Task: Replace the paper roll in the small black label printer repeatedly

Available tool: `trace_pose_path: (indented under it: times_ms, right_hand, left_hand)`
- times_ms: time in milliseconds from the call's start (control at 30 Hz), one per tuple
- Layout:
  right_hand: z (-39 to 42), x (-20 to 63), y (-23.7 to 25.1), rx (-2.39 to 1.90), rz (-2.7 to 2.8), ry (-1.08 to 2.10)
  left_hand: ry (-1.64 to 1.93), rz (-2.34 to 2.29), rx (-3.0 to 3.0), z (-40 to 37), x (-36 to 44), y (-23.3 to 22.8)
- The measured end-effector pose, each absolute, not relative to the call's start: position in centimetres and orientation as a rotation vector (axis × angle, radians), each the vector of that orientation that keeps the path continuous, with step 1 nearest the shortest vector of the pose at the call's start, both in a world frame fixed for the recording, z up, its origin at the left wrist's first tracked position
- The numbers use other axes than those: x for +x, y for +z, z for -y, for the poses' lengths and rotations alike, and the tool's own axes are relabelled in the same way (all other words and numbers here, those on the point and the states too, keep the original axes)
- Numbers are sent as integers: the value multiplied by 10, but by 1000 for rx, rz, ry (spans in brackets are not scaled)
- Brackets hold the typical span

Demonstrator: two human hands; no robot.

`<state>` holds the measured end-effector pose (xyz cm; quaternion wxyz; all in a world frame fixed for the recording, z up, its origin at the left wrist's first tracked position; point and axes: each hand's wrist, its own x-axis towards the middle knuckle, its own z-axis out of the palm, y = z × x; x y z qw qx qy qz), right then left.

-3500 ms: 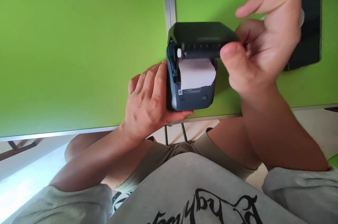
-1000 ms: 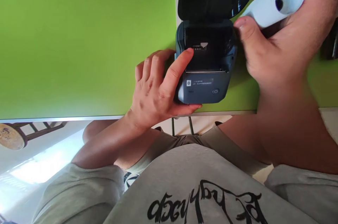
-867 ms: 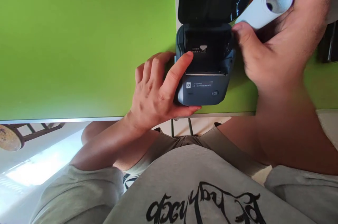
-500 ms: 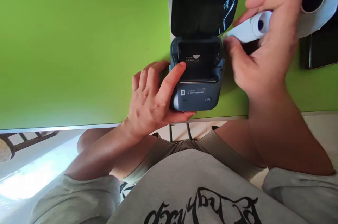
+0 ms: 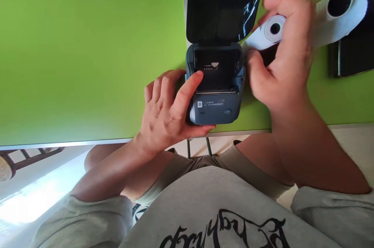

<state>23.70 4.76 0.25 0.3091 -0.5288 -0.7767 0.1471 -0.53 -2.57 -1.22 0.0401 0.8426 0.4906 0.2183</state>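
Note:
A small dark label printer lies near the table's front edge with its black lid swung up and back. Inside, the paper bay holds no roll; a small printed sticker shows on its floor. My left hand grips the printer's left side, forefinger over the bay's rim and thumb along the front. To the right of the lid, my right hand is curled around a white paper roll, whose cored end faces up. Part of that roll is hidden by the fingers and palm.
A larger white roll with a wide dark core is behind my right hand, over a dark flat case at the right. The green tabletop ends in a pale front edge. Beneath it are my legs and a stool.
My right hand has shifted left and slightly down with the paper roll, whose cored end has turned further upward. My left hand keeps its hold on the printer.

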Motion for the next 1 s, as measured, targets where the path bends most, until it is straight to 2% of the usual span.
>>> trace_pose_path:
  times_ms: [200,567,733,1000]
  right_hand:
    - [-49,243,-2,-1274,2162,321]
    - [-49,243,0,-1319,2128,332]
    - [-48,242,-1,-1357,2048,403]
    - [-44,237,5,-1190,1964,597]
  left_hand:
    - [654,-1502,2605,25,-6,-12]
    - [644,-1503,2562,26,-5,-12]
    - [666,-1497,2567,26,-6,-13]
    - [647,-1494,2587,26,-7,-12]
